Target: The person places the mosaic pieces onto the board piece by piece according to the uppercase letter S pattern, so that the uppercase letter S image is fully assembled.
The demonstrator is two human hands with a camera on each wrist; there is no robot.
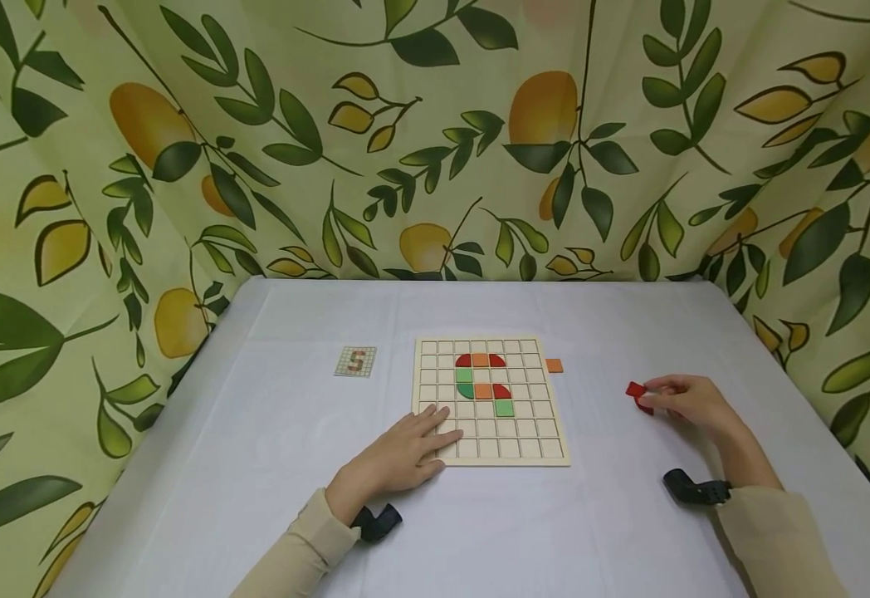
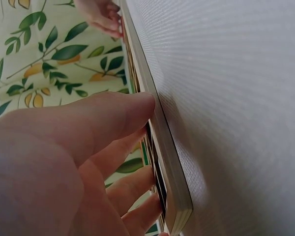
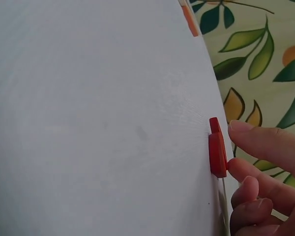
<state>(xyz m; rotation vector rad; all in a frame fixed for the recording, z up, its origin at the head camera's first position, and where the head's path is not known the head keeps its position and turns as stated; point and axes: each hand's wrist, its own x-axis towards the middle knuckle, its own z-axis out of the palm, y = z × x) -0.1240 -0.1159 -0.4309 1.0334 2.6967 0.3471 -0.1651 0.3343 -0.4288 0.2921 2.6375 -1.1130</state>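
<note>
Fingers spread, my left hand (image 1: 403, 453) rests on the near left corner of a square wooden grid board (image 1: 510, 448). In the left wrist view its thumb (image 2: 132, 108) lies against the board's edge. Red, orange and green tiles sit in several cells, forming a curved figure. To the right of the board, my right hand (image 1: 692, 403) is at two small red tiles (image 1: 635, 389) on the white table. The right wrist view shows one fingertip touching the red tiles (image 3: 218, 153), with the upper digit slightly apart from them. The other fingers are curled.
A small card (image 1: 356, 362) with a gridded, coloured figure lies left of the board. One loose orange square tile (image 1: 554, 365) sits by the board's upper right edge. Behind the white-covered table (image 1: 293, 316) hangs a leaf-and-fruit patterned curtain (image 1: 435, 166).
</note>
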